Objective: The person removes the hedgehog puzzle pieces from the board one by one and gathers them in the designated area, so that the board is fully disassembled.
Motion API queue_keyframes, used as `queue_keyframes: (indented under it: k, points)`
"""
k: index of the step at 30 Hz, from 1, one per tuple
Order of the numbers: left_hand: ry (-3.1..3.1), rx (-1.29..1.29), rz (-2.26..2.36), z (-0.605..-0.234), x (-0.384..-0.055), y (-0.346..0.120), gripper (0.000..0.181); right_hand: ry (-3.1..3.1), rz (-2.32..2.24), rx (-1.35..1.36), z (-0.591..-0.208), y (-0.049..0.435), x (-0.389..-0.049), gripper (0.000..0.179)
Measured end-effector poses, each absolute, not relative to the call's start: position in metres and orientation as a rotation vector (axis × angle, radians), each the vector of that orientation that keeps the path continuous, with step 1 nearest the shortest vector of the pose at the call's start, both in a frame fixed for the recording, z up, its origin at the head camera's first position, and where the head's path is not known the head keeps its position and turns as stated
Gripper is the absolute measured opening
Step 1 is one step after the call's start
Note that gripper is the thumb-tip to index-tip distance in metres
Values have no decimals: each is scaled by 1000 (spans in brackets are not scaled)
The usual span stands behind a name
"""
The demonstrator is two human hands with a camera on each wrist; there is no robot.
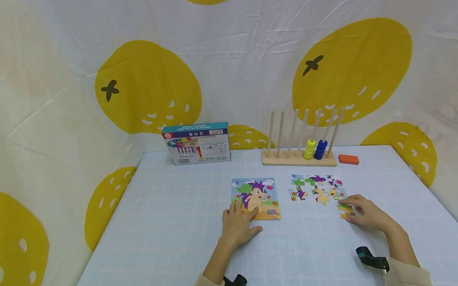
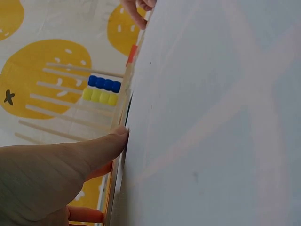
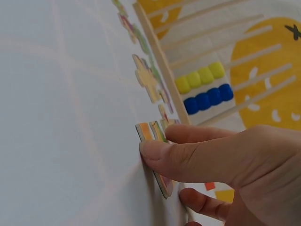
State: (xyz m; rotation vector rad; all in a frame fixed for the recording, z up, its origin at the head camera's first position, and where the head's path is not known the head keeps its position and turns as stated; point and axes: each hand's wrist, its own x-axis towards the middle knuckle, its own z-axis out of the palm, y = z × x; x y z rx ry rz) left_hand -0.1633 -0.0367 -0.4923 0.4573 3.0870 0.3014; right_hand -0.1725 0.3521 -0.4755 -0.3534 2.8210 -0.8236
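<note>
My left hand [image 1: 238, 224] rests on the lower left of a square puzzle board [image 1: 268, 201] with a purple-haired hedgehog picture. Its fingers lie spread and fairly straight, the thumb off toward the near side. Right of the board, my right hand [image 1: 366, 213] pinches an orange-and-green jigsaw piece [image 1: 345, 209] between thumb and fingers. In the right wrist view, the thumb covers part of that jigsaw piece [image 3: 145, 132]. Several loose jigsaw pieces [image 1: 321, 195] lie in rough rows just beyond it, some overlapping or touching, with the same hedgehog colours.
Behind the pieces stands a wooden peg rack [image 1: 284, 158] with upright rods, yellow beads [image 1: 309, 149] on one and blue beads [image 1: 321, 149] on another. An orange-red block [image 1: 348, 159] lies right of the rack. At the back left is a printed cardboard box [image 1: 198, 144].
</note>
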Motion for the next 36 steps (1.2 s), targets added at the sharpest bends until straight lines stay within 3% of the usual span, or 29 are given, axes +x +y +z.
queue_keyframes:
  k: [36]
  points:
    - [3085, 470, 345, -490, -161, -37, 57, 2876, -929, -239, -481, 352, -170, 55]
